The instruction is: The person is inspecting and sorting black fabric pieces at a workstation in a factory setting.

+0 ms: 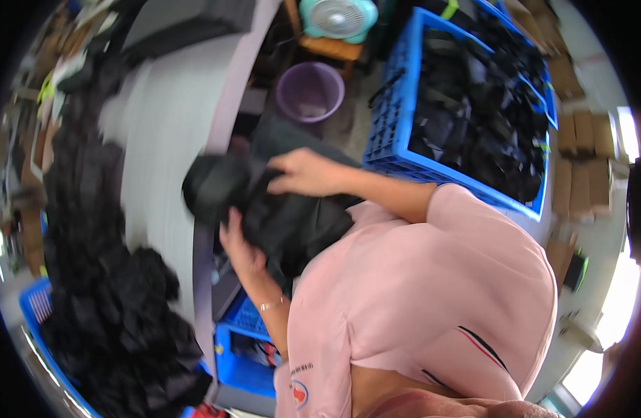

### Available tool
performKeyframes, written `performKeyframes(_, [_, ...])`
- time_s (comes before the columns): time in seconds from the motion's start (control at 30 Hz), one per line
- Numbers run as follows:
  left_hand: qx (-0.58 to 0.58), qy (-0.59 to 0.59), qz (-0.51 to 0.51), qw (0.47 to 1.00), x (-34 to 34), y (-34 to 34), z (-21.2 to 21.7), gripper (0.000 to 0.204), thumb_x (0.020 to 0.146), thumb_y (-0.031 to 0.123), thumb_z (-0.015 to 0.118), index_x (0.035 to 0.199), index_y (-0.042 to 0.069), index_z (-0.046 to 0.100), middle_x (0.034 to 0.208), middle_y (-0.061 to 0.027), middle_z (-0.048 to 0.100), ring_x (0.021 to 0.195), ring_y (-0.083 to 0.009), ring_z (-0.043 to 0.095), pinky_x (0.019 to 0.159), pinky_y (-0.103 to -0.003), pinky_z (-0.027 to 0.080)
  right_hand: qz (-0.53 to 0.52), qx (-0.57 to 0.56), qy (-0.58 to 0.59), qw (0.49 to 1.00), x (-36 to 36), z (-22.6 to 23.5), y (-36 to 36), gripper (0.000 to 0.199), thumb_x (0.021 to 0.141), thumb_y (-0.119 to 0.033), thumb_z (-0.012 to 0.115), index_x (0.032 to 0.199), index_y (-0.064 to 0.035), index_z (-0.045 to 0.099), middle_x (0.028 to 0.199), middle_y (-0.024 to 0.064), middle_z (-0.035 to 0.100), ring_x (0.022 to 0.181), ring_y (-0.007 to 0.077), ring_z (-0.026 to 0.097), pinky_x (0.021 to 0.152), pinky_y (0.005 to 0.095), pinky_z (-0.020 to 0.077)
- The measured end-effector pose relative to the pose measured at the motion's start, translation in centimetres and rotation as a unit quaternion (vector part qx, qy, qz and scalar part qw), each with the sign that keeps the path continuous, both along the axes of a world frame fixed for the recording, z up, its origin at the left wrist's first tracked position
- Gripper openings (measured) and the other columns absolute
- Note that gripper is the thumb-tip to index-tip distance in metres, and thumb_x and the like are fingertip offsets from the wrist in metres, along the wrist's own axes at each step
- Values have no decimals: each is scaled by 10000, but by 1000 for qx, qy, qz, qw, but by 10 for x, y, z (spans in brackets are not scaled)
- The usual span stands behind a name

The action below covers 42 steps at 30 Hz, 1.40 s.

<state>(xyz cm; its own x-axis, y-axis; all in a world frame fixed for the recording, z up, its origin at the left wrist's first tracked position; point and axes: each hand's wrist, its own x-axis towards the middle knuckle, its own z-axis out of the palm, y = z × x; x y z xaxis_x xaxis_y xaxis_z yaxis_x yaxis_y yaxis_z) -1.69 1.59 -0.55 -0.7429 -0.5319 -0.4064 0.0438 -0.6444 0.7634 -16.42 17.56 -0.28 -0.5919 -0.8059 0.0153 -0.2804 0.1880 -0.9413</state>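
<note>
A soft black fabric piece [292, 223] with a bulging rounded end lies in front of my body, reaching over the edge of the table. Its exact kind is not clear because of blur. From above, my right hand [306, 173] grips the fabric with curled fingers. My left hand [242, 247], with a bracelet at its wrist, holds the underside near the rounded end, and part of its fingers is hidden behind the cloth.
A long heap of black fabric [118, 299] lies along the left side of the grey table [167, 125]. Up right stands a blue crate [393, 132] full of black pieces. A purple bucket [285, 94], a turquoise fan [341, 17] and a lower blue crate [243, 369] are nearby.
</note>
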Motion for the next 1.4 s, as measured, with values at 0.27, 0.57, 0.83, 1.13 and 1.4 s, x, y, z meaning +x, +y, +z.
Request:
performKeyframes(0.27, [-96, 55, 93, 990, -3, -22, -37, 337, 967, 83, 599, 1267, -67, 571, 1257, -176, 620, 1100, -300, 632, 995, -467, 517, -20, -111, -366, 924, 10, 11, 38, 372, 947, -333, 655, 1144, -19, 682, 950, 32, 674, 850, 110, 595, 699, 291, 489])
performKeyframes(0.57, [-46, 69, 40, 996, -13, -1, -21, 367, 991, 106, 586, 1324, -43, 546, 1338, -151, 586, 1151, -263, 605, 1048, -406, 478, -83, -167, 40, 982, 22, -3, 88, 514, 789, -101, 794, 1266, -51, 610, 1156, 111, 650, 1086, 266, 627, 866, 360, 518])
performKeyframes(0.83, [-116, 47, 209, 970, -16, -4, 6, 414, 978, 146, 606, 1304, -101, 541, 1344, -188, 570, 1146, -279, 609, 1049, -398, 481, -383, -143, 31, 912, 18, 17, 122, 174, 820, 2, 720, 887, -25, 563, 784, 56, 560, 753, 195, 615, 645, 310, 502])
performKeyframes(1.13, [-56, 67, -73, 994, -58, 96, 4, 521, 990, 226, 618, 1398, -56, 462, 1380, -184, 537, 1209, -287, 578, 1027, -410, 491, -277, -284, -290, 871, 54, -18, 154, 373, 858, -127, 750, 1204, -23, 655, 1103, 36, 683, 1020, 154, 618, 874, 331, 524])
performKeyframes(1.4, [-122, 36, -97, 987, -23, 66, -8, 546, 1016, 261, 557, 1468, 6, 385, 1478, -207, 445, 1269, -329, 546, 1001, -417, 484, -658, -143, 55, 738, -29, -47, 410, 280, 828, -69, 731, 1099, -7, 698, 1012, 85, 714, 844, 210, 667, 743, 354, 547])
